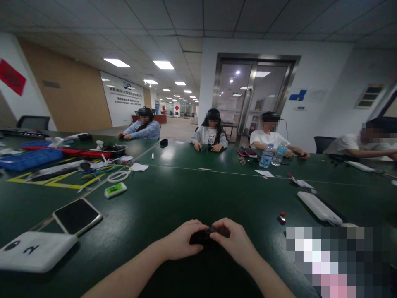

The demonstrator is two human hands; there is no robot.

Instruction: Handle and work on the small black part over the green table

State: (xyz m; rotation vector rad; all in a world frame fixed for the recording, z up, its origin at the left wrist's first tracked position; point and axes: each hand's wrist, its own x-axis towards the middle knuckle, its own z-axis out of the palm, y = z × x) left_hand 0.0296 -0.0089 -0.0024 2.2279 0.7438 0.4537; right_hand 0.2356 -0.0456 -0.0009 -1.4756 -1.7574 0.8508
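My left hand (182,241) is wrapped round a small dark object (199,237) just above the near part of the green table (173,198). The thumb is below it and the fingers are above. From the other side, my right hand (234,236) pinches the object's right end between thumb and forefinger. The object is black and blends into the shadow, so its kind cannot be made out. Both hands are close together at the lower middle of the view.
On the left lie a smartphone (77,216), a white device marked 2 (39,250), a green-and-white case (115,190), cables and a blue tray (34,159). A long white device (319,207) and water bottles (266,157) are on the right. Several people sit opposite.
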